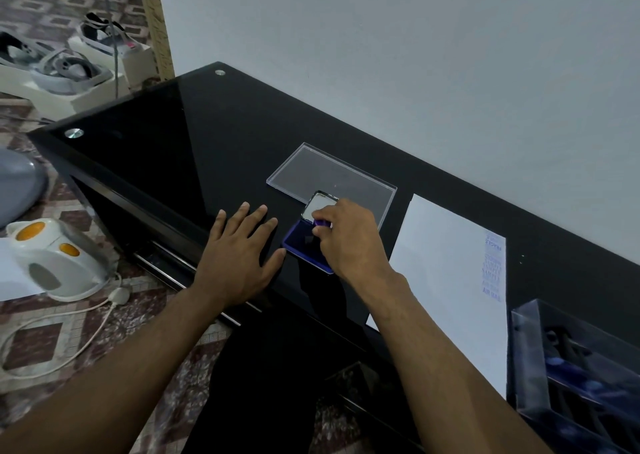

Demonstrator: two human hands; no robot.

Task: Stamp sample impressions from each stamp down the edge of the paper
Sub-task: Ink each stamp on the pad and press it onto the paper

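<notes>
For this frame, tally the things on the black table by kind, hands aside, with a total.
Ink pad, open, under the right hand: 1
Stamp pinched by the right hand: 1
Sheet of paper with blue impressions down its edge: 1
Clear flat lid: 1
Clear box of stamps, its contents too blurred to count: 1
Total: 5
The left hand lies flat on the table.
</notes>
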